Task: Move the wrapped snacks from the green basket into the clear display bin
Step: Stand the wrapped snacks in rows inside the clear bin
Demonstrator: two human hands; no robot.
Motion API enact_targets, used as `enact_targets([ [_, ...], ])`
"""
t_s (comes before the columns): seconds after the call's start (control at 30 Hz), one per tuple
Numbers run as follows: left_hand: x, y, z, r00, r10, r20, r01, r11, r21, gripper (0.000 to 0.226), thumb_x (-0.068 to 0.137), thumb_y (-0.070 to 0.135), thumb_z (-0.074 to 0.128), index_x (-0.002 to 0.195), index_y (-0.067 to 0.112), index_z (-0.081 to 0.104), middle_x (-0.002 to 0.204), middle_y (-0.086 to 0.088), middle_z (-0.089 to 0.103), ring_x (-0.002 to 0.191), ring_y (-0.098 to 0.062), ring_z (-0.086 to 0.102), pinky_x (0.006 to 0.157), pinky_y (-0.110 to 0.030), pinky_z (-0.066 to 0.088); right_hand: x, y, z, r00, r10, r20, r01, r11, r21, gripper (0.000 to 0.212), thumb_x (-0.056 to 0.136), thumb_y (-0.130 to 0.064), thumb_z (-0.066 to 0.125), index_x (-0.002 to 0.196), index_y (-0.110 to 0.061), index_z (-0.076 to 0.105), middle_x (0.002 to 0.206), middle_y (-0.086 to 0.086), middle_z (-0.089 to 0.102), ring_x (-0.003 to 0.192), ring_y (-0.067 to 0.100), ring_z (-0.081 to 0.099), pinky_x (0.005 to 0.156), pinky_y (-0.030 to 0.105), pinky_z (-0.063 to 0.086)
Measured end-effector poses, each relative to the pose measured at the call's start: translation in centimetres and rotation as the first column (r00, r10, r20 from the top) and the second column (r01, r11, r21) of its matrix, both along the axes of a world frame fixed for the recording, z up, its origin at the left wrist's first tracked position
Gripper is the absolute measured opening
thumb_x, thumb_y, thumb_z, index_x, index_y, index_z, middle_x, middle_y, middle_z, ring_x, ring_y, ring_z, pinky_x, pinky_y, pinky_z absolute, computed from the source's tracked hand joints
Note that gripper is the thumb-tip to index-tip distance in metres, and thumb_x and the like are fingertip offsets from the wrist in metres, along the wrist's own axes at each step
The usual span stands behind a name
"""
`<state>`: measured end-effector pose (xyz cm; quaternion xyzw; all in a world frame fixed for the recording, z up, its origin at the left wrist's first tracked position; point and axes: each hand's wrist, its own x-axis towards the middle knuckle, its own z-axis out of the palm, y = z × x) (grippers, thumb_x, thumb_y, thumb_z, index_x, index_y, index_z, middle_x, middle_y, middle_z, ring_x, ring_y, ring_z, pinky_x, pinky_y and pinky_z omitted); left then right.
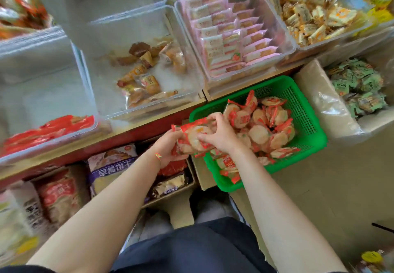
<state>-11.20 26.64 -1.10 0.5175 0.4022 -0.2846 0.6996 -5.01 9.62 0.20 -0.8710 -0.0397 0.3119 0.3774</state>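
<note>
Shop shelving (pixel 149 123) runs across frame, with clear bins on top. Green basket (pixel 307 123) sits at 3 o'clock of centre, holding red-wrapped round snacks (pixel 266 127). Left hand (pixel 170 147) and right hand (pixel 217 136) both curl around a bunch of snacks (pixel 194 136) over the basket's 9 o'clock rim. Clear display bin (pixel 89 123) with red packets lies at 9 o'clock.

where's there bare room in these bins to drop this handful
Most bare floor shows in the clear bin holding brown-wrapped snacks, along its left and back walls. The bin with red packets is bare behind them. The pink packet bin and green basket are crowded. Both hands, left and right, grip the bundle of wrapped snacks.
</note>
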Motion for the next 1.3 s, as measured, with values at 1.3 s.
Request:
enact_targets([
  [1.3, -12.0, 35.6, 2.2, 0.977, 0.054, 0.206, -0.213, 0.261, 0.942, 0.029, 0.096, 0.031, 0.044, 0.115, 0.009, 0.048, 0.100, -0.019, 0.061, 0.088, -0.038, 0.057, 0.077, -0.043, 0.041, -6.2, 39.4, 12.3, 0.277, 0.911, 0.306, -0.416, 0.400, -0.816, 0.025, 0.084, 0.008, 0.046, 0.097, -0.013, 0.043, 0.091, 0.011, 0.062, 0.079, 0.032, 0.050, 0.068, 0.036, 0.033],
])
